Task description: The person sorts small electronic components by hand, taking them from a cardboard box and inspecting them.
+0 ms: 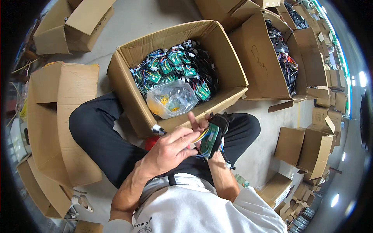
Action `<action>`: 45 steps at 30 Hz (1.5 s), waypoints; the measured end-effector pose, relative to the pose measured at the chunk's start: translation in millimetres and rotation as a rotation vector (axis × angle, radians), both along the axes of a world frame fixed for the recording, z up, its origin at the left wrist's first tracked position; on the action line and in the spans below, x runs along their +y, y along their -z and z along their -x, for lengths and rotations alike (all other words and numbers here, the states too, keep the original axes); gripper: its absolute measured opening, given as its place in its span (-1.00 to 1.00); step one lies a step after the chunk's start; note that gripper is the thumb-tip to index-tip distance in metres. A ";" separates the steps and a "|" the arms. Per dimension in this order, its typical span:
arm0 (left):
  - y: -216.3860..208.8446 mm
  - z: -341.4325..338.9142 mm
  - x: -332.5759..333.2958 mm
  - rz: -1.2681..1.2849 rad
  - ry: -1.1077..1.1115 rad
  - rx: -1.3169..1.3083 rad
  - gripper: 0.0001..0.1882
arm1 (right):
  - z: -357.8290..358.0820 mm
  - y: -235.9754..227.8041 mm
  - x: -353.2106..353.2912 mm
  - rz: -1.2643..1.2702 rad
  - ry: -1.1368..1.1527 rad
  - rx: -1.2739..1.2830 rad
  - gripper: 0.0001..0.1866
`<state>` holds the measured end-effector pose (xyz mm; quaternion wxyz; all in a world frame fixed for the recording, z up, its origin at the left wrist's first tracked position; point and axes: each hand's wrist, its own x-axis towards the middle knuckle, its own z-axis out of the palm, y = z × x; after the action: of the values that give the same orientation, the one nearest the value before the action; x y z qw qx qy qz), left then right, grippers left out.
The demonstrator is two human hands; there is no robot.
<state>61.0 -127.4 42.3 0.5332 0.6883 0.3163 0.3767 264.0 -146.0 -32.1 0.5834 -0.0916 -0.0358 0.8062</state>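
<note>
In front of my lap, my right hand (199, 123) holds a green circuit board (210, 139) with a bundle of black cables (222, 123) bunched behind it. The board is tilted, and the palm is mostly hidden behind it. From the left, my left hand (169, 149) reaches to the board, its thumb and fingers closed around coloured wires (202, 135) at the board's edge. A black-and-white connector (158, 129) sticks out past the back of my left hand.
Just ahead stands a large open carton (233, 64) full of wired green boards (165, 66). A clear plastic bag (176, 97) with small yellow loops lies on them. Another carton (254, 58) at right holds black cables. More cartons (79, 124) stand at left; a red object (151, 143) shows beside my leg.
</note>
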 end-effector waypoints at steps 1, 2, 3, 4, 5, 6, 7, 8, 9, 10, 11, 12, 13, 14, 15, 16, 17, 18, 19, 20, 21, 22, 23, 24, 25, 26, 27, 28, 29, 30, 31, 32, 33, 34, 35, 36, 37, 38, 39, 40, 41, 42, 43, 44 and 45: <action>-0.9 -5.8 0.7 -0.111 -0.155 0.008 -0.54 | 0.8 4.5 1.1 -0.004 0.075 -0.051 -0.65; 0.1 -13.0 -7.9 -0.013 -0.274 0.028 -0.58 | 3.3 -3.0 -1.5 0.054 0.120 -0.136 -0.63; 5.4 -19.3 -14.7 0.075 -0.274 -0.077 -0.62 | 6.4 -7.2 4.2 0.023 0.115 -0.153 -0.60; 6.6 -24.4 -17.7 0.165 -0.269 -0.184 -0.65 | 9.2 -14.2 8.8 -0.008 0.114 -0.173 -0.57; 3.9 -25.2 -17.9 0.223 -0.186 -0.278 -0.54 | 13.2 -21.0 8.6 0.083 0.184 -0.273 -0.52; 6.8 -28.5 -21.1 0.205 -0.193 -0.272 -0.41 | 13.5 -30.5 11.6 0.078 0.155 -0.319 -0.50; 3.5 -32.2 -23.2 0.256 -0.224 -0.217 -0.39 | 11.5 -33.3 11.8 0.103 0.139 -0.416 -0.51; 0.1 -34.1 -23.5 0.307 -0.255 -0.161 -0.37 | 11.1 -35.7 12.3 0.128 0.122 -0.511 -0.51; -2.3 -27.5 -20.5 0.489 -0.186 -0.118 -0.40 | 13.7 -37.4 13.4 0.151 0.156 -0.653 -0.44; -11.1 -18.4 -11.8 0.665 -0.116 -0.076 -0.43 | 12.0 -35.1 14.2 0.161 0.175 -0.721 -0.42; -2.5 -12.9 -11.6 0.707 -0.050 -0.167 -0.48 | 10.2 -35.2 12.9 0.151 0.190 -0.723 -0.42; 7.0 -12.4 -12.4 0.643 -0.038 -0.363 -0.50 | 8.7 -35.8 12.0 0.141 0.206 -0.725 -0.42; 9.6 -10.9 -6.7 0.636 -0.041 -0.401 -0.51 | 9.6 -37.2 13.1 0.144 0.211 -0.720 -0.42; 9.9 -9.8 -2.6 0.629 -0.042 -0.439 -0.51 | 10.4 -39.3 15.5 0.132 0.201 -0.732 -0.44; 5.1 -3.4 -4.9 0.647 -0.077 -0.203 -0.51 | 11.6 -41.7 16.9 0.120 0.191 -0.745 -0.47; 5.5 -13.6 -4.8 0.556 -0.224 -0.148 -0.50 | 13.0 -44.2 18.3 0.118 0.195 -0.739 -0.47; 3.6 -14.7 -5.8 0.630 -0.218 -0.132 -0.50 | 14.6 -46.9 19.5 0.169 0.168 -0.672 -0.49; 0.8 -15.3 -6.3 0.704 -0.213 -0.115 -0.49 | 16.6 -50.1 20.4 0.220 0.141 -0.606 -0.51; 8.9 -19.2 -10.8 0.701 -0.214 -0.110 -0.49 | 21.8 -54.6 19.9 0.227 0.127 -0.525 -0.52; 22.6 -24.8 -17.0 0.596 -0.231 -0.138 -0.47 | 28.0 -51.7 16.2 0.244 0.145 -0.475 -0.52; 35.4 -27.6 -22.9 0.492 -0.248 -0.166 -0.43 | 33.2 -53.6 9.7 0.285 0.140 -0.483 -0.53; 36.3 -27.3 -22.4 0.496 -0.246 -0.164 -0.43 | 37.9 -57.4 4.5 0.330 0.134 -0.491 -0.55; 38.2 -26.2 -19.8 0.375 -0.201 -0.116 -0.41 | 39.2 -54.9 2.7 0.327 0.148 -0.521 -0.56; 39.6 -24.5 -17.0 0.254 -0.157 -0.069 -0.37 | 37.8 -52.1 0.7 0.332 0.149 -0.520 -0.56; 35.5 -22.6 -12.3 0.168 -0.112 -0.079 -0.31 | 32.2 -50.2 0.8 0.313 0.123 -0.421 -0.59; 32.4 -20.0 -9.4 0.169 -0.112 -0.082 -0.31 | 25.1 -46.0 0.4 0.291 0.098 -0.320 -0.61; 29.3 -17.3 -7.1 0.144 -0.013 -0.114 -0.27 | 13.4 -30.3 -2.0 0.338 0.098 -0.201 -0.66; 24.9 -15.2 -6.5 0.121 0.087 -0.146 -0.23 | 5.3 -30.8 0.2 0.231 0.035 -0.073 -0.64; 14.7 -13.9 -7.3 0.246 0.091 -0.213 -0.21 | 3.1 -30.0 0.5 0.255 0.046 -0.043 -0.65; 15.6 -14.7 -7.0 0.248 0.093 -0.215 -0.21 | 1.3 -30.1 0.3 0.278 0.059 -0.012 -0.65; 17.6 -15.3 -5.9 0.106 0.039 -0.111 -0.22 | 5.6 -26.0 -0.9 0.173 0.095 -0.068 -0.65; 18.5 -16.2 -5.7 -0.036 -0.016 -0.007 -0.23 | 12.0 -21.6 -1.5 0.183 0.194 -0.091 -0.68; 17.3 -20.3 -7.5 -0.081 -0.085 0.002 -0.29 | 11.5 -21.2 -1.9 0.197 0.193 -0.060 -0.69; 18.6 -22.5 -8.7 -0.079 -0.084 0.000 -0.29 | 11.7 -23.6 -1.2 0.211 0.189 -0.028 -0.70; 21.2 -24.6 -9.6 -0.247 -0.132 0.072 -0.33 | 12.5 -25.5 -1.7 0.213 0.189 -0.030 -0.70; 22.4 -26.6 -10.7 -0.416 -0.179 0.144 -0.37 | 13.3 -27.5 -2.4 0.192 0.215 -0.049 -0.70; 17.4 -28.6 -10.5 -0.504 -0.180 0.168 -0.43 | 14.6 -30.1 -1.5 0.168 0.241 -0.065 -0.70; 17.4 -30.4 -11.6 -0.505 -0.179 0.168 -0.43 | 15.3 -33.8 -0.7 0.134 0.262 -0.077 -0.70; 18.3 -31.9 -13.0 -0.541 -0.184 0.166 -0.46 | 16.3 -38.9 -0.7 0.158 0.290 -0.123 -0.71; 19.1 -33.5 -14.1 -0.578 -0.187 0.161 -0.49 | 16.2 -43.1 -1.7 0.181 0.320 -0.171 -0.71; 22.5 -31.0 -13.7 -0.621 -0.217 0.162 -0.58 | 14.2 -38.0 -3.3 0.210 0.269 -0.076 -0.70; 23.5 -32.3 -13.7 -0.623 -0.214 0.159 -0.58 | 12.3 -31.5 -5.2 0.238 0.217 0.019 -0.69; 22.8 -32.7 -13.8 -0.534 -0.262 0.094 -0.62 | 16.7 -31.7 -5.8 0.193 0.229 -0.028 -0.62; 21.2 -33.4 -13.9 -0.445 -0.309 0.030 -0.64 | 16.6 -35.7 -8.3 0.193 0.227 -0.026 -0.62; 12.4 -36.3 -24.9 0.118 -0.306 -0.121 -0.71 | 13.7 -43.0 -11.8 0.206 0.233 -0.165 -0.58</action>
<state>97.3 -152.3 29.9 0.5272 0.5755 0.4065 0.4750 250.3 -157.7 11.0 0.6553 -0.2205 0.0103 0.7224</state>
